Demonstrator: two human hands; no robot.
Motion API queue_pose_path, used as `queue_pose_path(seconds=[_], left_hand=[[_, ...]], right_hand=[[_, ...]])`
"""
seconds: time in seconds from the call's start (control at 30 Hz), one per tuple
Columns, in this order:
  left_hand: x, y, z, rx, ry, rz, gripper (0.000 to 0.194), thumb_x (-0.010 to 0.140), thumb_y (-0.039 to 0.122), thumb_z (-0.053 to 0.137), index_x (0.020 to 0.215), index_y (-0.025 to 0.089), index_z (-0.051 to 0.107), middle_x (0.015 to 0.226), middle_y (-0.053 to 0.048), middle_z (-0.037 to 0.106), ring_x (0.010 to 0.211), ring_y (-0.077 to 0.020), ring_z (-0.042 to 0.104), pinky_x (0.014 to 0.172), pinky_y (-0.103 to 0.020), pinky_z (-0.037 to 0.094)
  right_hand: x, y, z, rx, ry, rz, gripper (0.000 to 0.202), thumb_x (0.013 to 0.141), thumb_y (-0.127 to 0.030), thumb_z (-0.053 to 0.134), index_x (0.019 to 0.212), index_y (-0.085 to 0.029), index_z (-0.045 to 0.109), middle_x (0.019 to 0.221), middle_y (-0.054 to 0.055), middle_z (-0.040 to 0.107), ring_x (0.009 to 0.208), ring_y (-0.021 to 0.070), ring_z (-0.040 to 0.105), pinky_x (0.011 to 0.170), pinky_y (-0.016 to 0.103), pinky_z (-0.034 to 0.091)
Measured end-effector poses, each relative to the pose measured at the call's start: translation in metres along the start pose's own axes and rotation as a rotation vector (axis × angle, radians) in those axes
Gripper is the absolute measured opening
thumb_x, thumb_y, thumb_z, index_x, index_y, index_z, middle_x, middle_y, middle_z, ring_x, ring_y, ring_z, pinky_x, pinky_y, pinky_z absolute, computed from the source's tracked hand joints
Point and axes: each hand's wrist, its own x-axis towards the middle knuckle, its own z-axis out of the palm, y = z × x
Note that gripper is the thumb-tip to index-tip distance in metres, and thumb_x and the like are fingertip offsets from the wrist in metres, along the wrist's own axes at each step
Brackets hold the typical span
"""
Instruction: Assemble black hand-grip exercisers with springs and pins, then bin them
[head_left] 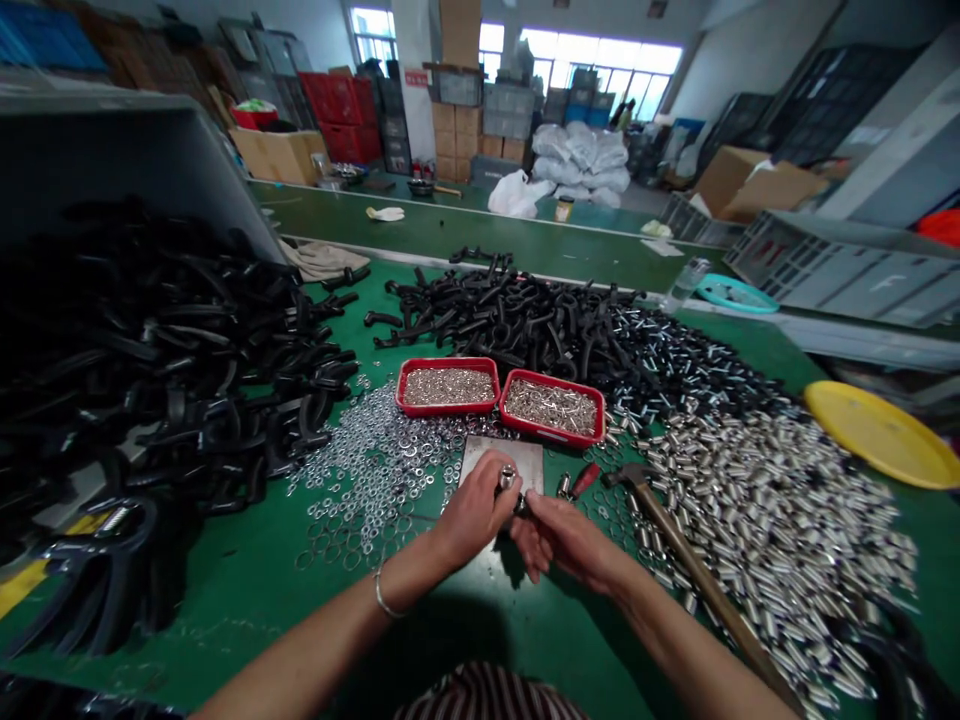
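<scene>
My left hand [474,508] is closed around a short shiny metal sleeve [508,474], whose end shows above the fingers. Beside it, my right hand [562,535] has thumb and forefinger pinched at a small dark piece [521,506] between the hands; its other fingers curl below. Whether the dark piece is joined to the sleeve cannot be made out. Both hands are over a flat metal plate [531,458] on the green table. A red-handled tool [585,481] and a wooden-handled hammer [690,560] lie to the right.
Two red trays [448,405] of small metal parts stand beyond the plate. Washers and rings [375,470] spread leftward, metal sleeves [765,490] rightward. Black curved parts [525,315] and bolts [675,350] heap behind. A grey bin [247,190] spills black parts; a yellow lid [877,430] lies right.
</scene>
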Motion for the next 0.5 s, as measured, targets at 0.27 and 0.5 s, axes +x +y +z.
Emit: queue_pose_path(seconds=[0.27,0.5], left_hand=[[-0.004,-0.003,0.007,0.065,0.088,-0.211,0.024,0.101,0.039,0.036,0.095,0.021,0.049,0.091,-0.006,0.059,0.089,-0.0212,0.058,0.084,-0.036,0.047],[0.031,-0.022,-0.003,0.476,-0.475,0.011,0.02,0.097,0.031,0.044,0.094,0.016,0.058,0.098,-0.01,0.061,0.095,-0.0247,0.059,0.088,-0.038,0.046]], right_hand=[[-0.002,0.008,0.011,-0.009,0.375,-0.245,0.027,0.086,-0.046,0.068,0.088,-0.021,0.058,0.081,0.002,0.062,0.074,0.0181,0.061,0.074,0.035,0.053],[0.002,0.029,0.004,-0.272,0.366,-0.117,0.023,0.088,-0.04,0.062,0.097,-0.02,0.058,0.083,0.004,0.065,0.07,0.0183,0.06,0.068,0.035,0.052]])
